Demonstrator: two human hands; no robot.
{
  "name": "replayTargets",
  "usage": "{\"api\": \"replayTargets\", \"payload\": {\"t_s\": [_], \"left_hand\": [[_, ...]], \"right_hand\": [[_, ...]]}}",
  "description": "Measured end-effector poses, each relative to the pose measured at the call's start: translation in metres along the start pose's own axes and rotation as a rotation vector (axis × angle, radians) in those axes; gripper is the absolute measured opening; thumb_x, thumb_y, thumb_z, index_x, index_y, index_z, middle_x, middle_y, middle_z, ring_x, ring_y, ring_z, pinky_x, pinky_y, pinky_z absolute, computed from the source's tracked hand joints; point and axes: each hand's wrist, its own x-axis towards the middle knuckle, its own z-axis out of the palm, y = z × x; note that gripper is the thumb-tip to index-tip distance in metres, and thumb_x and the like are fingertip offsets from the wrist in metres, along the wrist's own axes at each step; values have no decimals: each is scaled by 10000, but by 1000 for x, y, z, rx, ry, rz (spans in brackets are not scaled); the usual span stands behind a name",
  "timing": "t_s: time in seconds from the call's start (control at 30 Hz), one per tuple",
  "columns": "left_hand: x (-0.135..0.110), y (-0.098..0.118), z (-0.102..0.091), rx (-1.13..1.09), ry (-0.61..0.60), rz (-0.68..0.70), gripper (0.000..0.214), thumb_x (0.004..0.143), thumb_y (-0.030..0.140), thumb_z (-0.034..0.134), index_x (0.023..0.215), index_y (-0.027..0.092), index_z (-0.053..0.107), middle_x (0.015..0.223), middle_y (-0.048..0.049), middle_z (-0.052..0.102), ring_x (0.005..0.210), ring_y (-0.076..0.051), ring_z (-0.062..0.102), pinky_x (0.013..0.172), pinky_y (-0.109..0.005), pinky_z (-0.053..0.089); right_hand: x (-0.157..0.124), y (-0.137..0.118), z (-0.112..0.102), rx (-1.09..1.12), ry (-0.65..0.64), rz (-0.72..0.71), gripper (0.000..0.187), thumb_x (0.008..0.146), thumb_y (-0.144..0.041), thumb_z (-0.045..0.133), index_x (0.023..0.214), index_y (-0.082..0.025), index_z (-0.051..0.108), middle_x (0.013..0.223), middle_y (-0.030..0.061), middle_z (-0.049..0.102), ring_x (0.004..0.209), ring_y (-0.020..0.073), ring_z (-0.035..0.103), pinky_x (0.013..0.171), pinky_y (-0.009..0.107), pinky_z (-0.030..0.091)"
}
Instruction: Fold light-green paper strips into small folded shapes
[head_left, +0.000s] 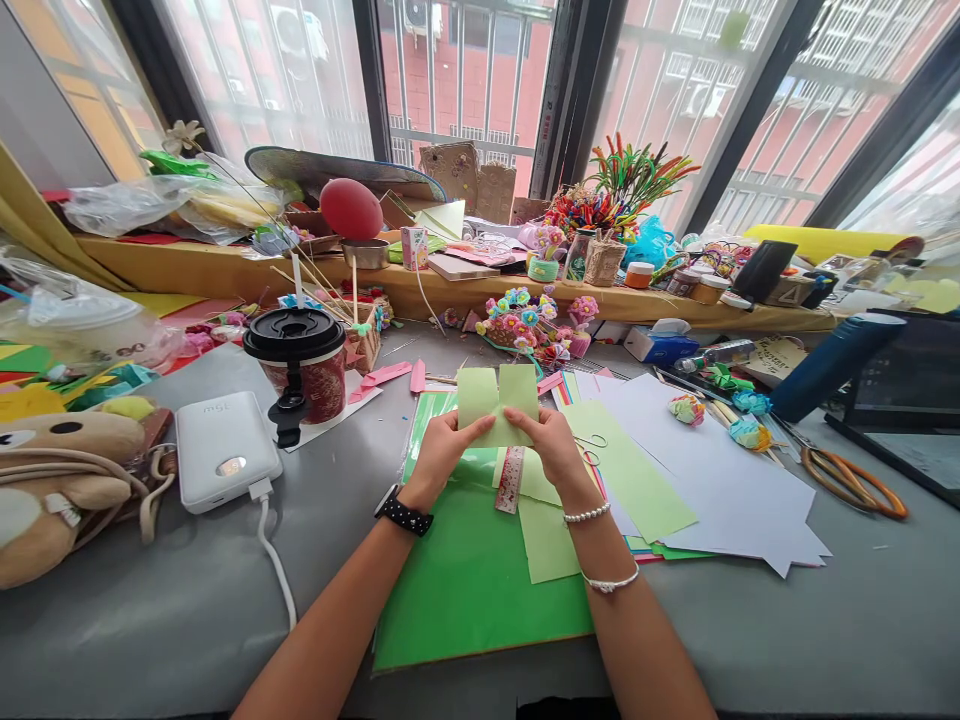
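Observation:
Between both hands is a light green sheet of paper (480,388), split from its top edge partway down the middle. My left hand (442,445) pinches its left half with the thumb in front. Gripping the right half the same way is my right hand (551,445). Below them lies a green board (480,590) with more light green paper pieces (547,545) on it. A ruler with a red and white pattern (510,480) rests under the held sheet. Small scissors (592,450) lie just right of my right hand, partly hidden by it.
White paper sheets (720,500) spread to the right, near orange-handled scissors (855,480) and a laptop (900,400). On the left stand a lidded cup (319,375) and a white power bank (229,450) with its cable. Craft flowers (517,325) sit at the back.

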Motion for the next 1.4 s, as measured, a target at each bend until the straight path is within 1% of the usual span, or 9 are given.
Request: {"api": "replayTargets", "payload": {"t_s": [0.17,0.47,0.6,0.8,0.93,1.1,1.2,1.33,1.4], "left_hand": [[0,3,-1,-63,13,-31,387,557,371,656,844,114,629,876,-84,645,778,-220,571,645,-284,442],[2,1,0,-211,23,-48,379,547,344,672,837,105,621,857,-84,646,763,-207,577,655,-281,440],[3,0,-1,-199,6,-29,381,552,349,670,850,117,622,884,-82,641,774,-206,577,676,-291,441],[4,0,-2,-176,62,-35,405,522,375,681,824,111,625,858,-88,647,751,-211,589,664,-300,449],[3,3,-3,-168,10,-48,402,562,383,654,863,119,612,881,-84,641,776,-210,587,681,-307,456],[1,4,-3,-82,-139,-68,396,553,335,672,869,108,596,854,-88,640,738,-197,594,677,-310,464],[3,4,-5,-42,-124,-50,371,543,315,682,835,105,591,793,-74,640,679,-179,595,634,-291,466],[4,4,-8,-23,-116,-60,330,534,308,686,780,115,581,724,-45,635,634,-164,594,594,-269,464],[5,4,-9,-24,-117,-76,323,551,326,670,783,123,575,735,-41,635,645,-166,593,585,-265,464]], "right_hand": [[-1,-3,0,-16,-54,37,294,546,-345,663,733,-120,639,746,57,653,643,171,584,582,280,454],[-1,-4,4,123,-8,73,243,536,-298,679,703,-125,638,703,35,649,613,138,579,589,260,458],[-1,-3,4,115,-22,66,262,548,-303,674,736,-125,635,715,37,650,610,140,579,583,268,462],[1,1,1,75,19,15,260,555,-316,669,724,-123,629,723,42,650,619,144,579,573,257,457],[3,2,1,56,8,10,275,564,-330,659,744,-125,623,750,50,651,637,156,583,580,267,460],[4,3,-1,14,54,-24,306,571,-355,642,763,-118,619,771,63,650,675,180,587,605,291,463],[9,5,-5,-54,94,-23,306,534,-353,661,716,-109,627,716,58,650,645,183,582,580,291,458],[15,5,-12,-52,238,-30,317,510,-350,669,703,-104,622,684,46,640,609,161,566,562,273,448],[16,4,-13,-38,236,-34,326,528,-373,652,718,-112,614,697,42,636,607,152,560,558,263,444]]}}
